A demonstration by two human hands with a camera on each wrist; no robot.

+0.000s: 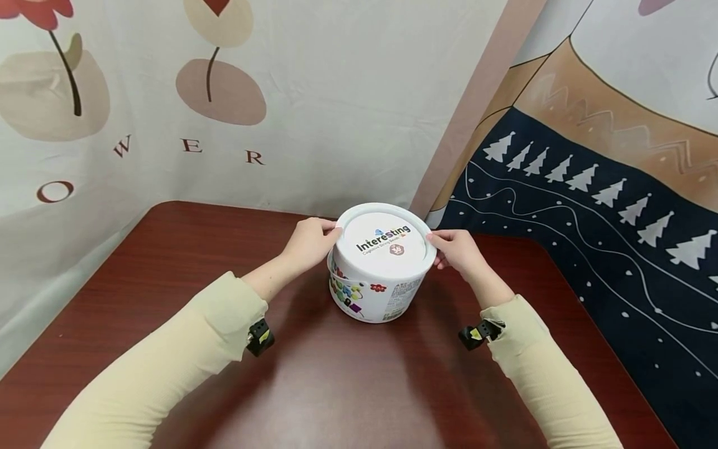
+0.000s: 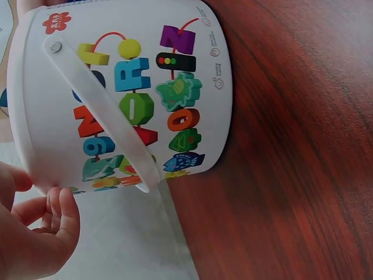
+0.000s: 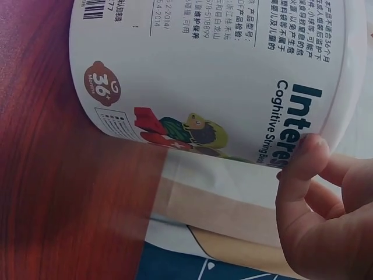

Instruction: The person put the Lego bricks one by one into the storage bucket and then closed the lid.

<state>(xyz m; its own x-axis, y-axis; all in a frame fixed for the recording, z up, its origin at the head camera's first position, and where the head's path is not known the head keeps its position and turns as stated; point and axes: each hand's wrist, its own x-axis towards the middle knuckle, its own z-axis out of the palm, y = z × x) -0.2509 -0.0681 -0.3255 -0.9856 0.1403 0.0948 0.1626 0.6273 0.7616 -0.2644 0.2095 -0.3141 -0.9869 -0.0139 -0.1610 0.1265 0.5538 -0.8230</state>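
Observation:
A round white bucket (image 1: 373,305) of string beads stands on the table, its white lid (image 1: 387,246) on top with the word "Interesting" printed across it. My left hand (image 1: 310,243) grips the lid's left edge, thumb on the rim and fingers curled below it. At the opposite edge, my right hand (image 1: 460,251) pinches the rim in the same way. In the left wrist view, a white handle (image 2: 105,114) hangs down the bucket's side over pictures of coloured beads. The bucket's contents are hidden.
The reddish-brown wooden table (image 1: 336,386) carries the bucket near its far edge. Behind it hangs a pale cloth (image 1: 348,125) with flower prints and letters. A dark blue cloth (image 1: 561,218) with white trees hangs at the right.

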